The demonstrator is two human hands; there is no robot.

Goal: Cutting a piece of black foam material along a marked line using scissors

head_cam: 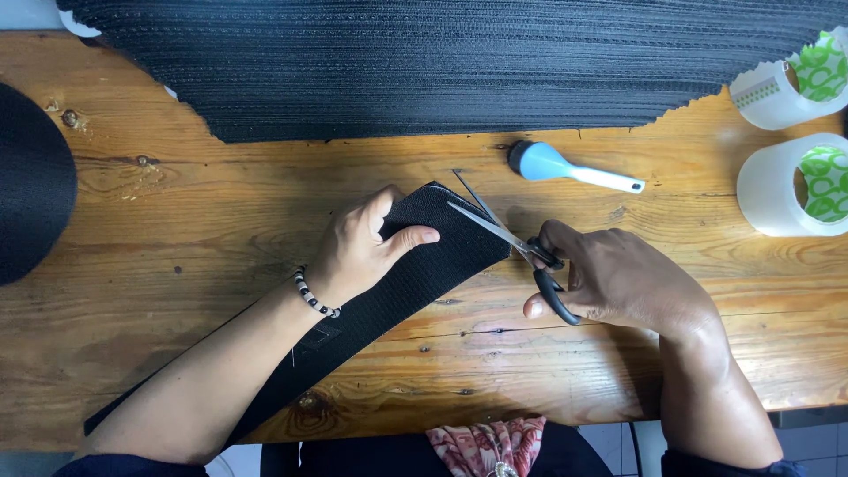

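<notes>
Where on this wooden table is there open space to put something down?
Bare wood lies left of the left hand, between the black webbing strap and the dark round piece at the left edge. Another patch runs along the near edge below the right hand. The far side is crowded: black mesh sheet, blue-handled tool, tape rolls.

Beaded bracelet point(314, 295) on left wrist; dark navy sleeves point(124, 465).

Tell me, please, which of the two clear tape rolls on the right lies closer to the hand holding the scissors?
The lower tape roll, nearer the table's front; the upper roll sits farther back, by the big black fabric.
</notes>
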